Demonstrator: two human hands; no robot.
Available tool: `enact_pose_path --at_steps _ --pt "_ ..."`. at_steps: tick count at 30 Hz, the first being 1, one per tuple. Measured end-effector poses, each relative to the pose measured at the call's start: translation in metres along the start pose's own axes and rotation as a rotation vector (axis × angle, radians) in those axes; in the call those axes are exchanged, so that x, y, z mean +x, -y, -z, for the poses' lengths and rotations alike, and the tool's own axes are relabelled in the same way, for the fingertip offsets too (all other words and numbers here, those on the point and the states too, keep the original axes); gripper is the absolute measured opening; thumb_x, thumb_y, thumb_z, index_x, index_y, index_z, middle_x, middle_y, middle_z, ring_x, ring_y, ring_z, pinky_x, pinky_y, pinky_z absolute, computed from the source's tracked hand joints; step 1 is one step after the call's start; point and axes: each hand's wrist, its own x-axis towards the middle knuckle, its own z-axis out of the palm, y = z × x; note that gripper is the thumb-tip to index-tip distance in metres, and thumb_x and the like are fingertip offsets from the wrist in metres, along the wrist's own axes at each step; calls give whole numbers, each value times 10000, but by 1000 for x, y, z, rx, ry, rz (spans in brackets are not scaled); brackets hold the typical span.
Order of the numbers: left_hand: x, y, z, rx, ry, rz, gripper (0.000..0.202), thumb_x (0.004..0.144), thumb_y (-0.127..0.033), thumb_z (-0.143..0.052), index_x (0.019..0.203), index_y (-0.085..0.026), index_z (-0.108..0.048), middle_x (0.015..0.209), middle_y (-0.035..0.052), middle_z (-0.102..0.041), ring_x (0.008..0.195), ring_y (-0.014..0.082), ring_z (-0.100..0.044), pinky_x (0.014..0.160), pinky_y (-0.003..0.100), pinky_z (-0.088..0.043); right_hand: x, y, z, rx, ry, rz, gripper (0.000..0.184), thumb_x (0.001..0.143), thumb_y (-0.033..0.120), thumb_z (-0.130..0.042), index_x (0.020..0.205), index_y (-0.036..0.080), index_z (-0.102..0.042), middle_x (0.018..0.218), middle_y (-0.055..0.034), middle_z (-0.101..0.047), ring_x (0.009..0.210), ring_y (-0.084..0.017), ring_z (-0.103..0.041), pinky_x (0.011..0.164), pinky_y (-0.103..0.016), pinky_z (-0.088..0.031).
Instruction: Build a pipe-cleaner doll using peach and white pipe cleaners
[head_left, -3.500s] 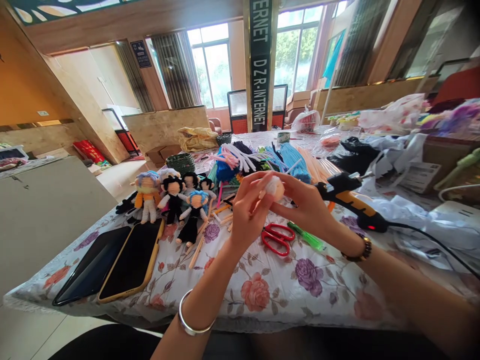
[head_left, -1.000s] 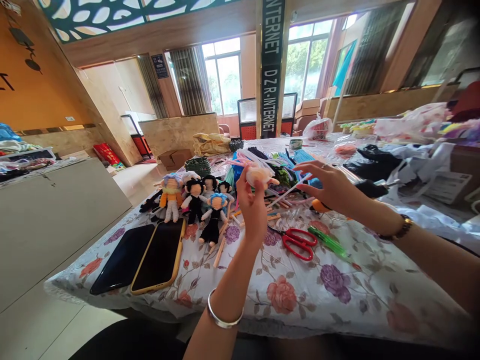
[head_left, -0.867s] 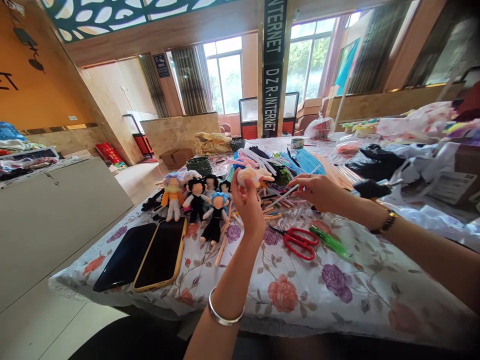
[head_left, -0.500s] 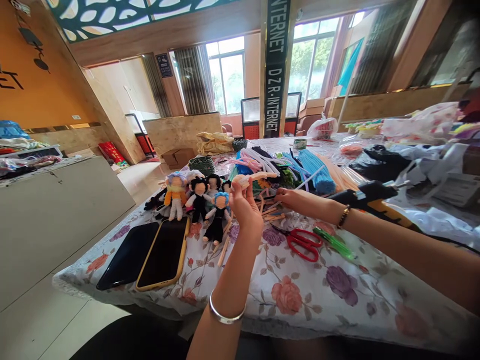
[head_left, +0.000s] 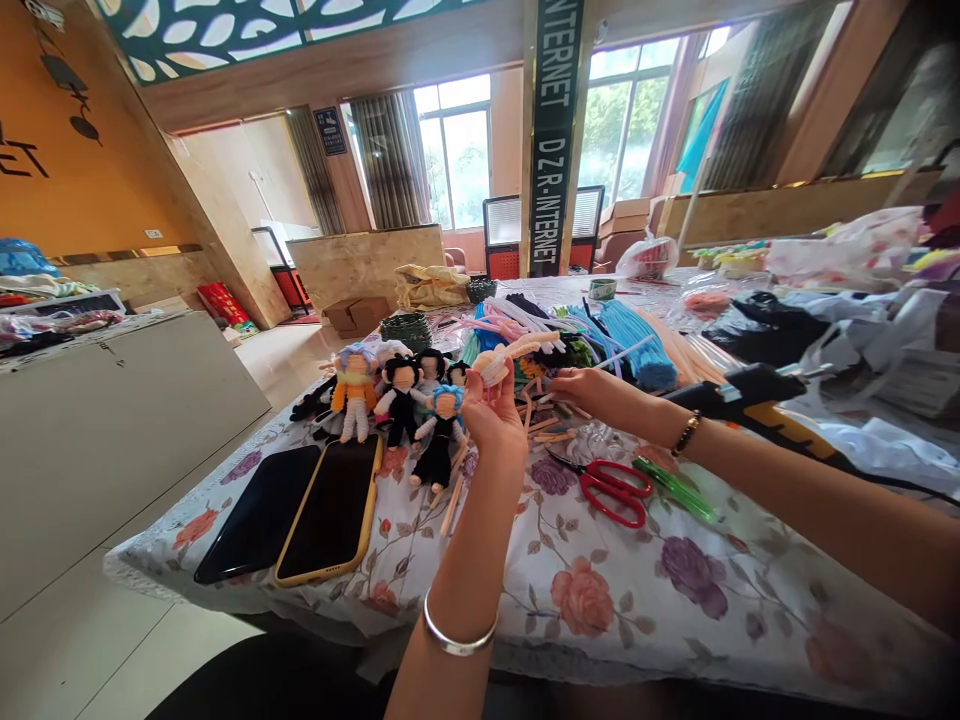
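My left hand (head_left: 495, 415) is closed on a peach pipe-cleaner doll piece (head_left: 491, 368), a rounded wad with a long strand sticking out to the right. My right hand (head_left: 596, 390) is at the edge of the pipe-cleaner pile, its fingertips pinched together; whatever they grip is too small to make out. Just left of my left hand are several pipe-cleaner dolls, among them a blue-haired doll (head_left: 439, 440) in black and a doll in a yellow top (head_left: 354, 395). Red-handled scissors (head_left: 615, 490) lie below my right hand, beside a green translucent tool (head_left: 679, 490).
Two phones, one dark (head_left: 259, 515) and one in a yellow case (head_left: 330, 510), lie at the table's left. Bundles of blue pipe cleaners (head_left: 637, 345) stand behind my hands. A black and yellow glue gun (head_left: 772, 405) rests behind my right forearm. A dark woven basket (head_left: 405, 330) sits at the back.
My left hand has tilted the peach piece, so its strand now slants further upward. The right hand has shifted slightly left, still pinched. The view has moved a little.
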Motion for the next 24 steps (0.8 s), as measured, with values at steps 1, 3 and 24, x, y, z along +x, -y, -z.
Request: enact_pose_path --at_steps 1,3,24 --pt "0 0 0 6 8 5 213 902 -244 -429 756 -166 -563 942 76 -642 1069 167 -597 882 323 -556 -1 1 3 19 -32 6 214 911 139 -441 928 172 -652 868 -74 -656 734 -148 -645 654 -245 -502" --pt "-2 -1 -1 0 23 15 193 900 -244 -446 766 -168 -562 940 71 -641 1084 174 -595 906 334 -547 -3 4 8 67 -110 17 264 949 240 -400 930 195 -659 870 -64 -647 732 -139 -640 653 -246 -506" --pt "-26 2 -12 118 437 -41 334 625 -398 -791 865 -207 -660 919 -1 -609 826 112 -606 730 230 -526 -51 49 45 285 -621 -112 198 888 355 -550 910 236 -707 886 -59 -597 801 -158 -594 688 -285 -489"
